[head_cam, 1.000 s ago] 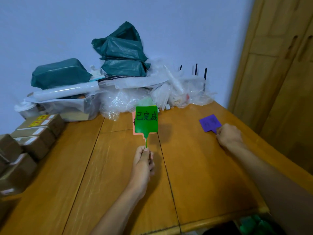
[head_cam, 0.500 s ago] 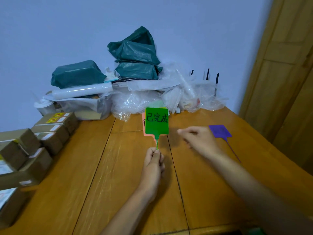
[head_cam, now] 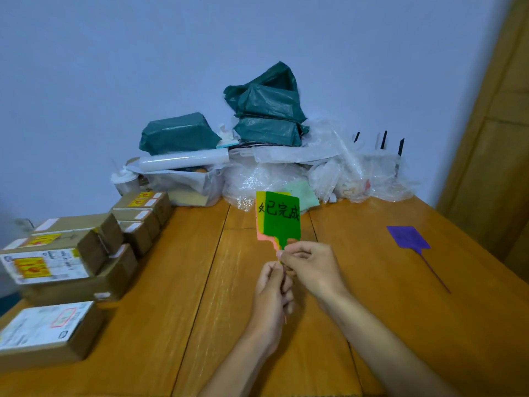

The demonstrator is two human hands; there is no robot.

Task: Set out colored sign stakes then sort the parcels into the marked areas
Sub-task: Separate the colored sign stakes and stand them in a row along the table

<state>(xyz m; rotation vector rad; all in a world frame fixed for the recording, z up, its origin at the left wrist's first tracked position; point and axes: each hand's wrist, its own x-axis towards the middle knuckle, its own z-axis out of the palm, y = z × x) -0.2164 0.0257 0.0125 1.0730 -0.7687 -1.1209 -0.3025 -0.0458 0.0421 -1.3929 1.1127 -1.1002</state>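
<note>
Head view: left hand and right hand both grip upright sign stakes.

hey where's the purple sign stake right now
In the head view the purple sign stake lies flat on the wooden table, far right near the wooden door, apart from both hands.

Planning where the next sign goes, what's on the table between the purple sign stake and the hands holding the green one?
Nothing: the head view shows bare wooden table between the purple sign stake and the right hand.
</note>
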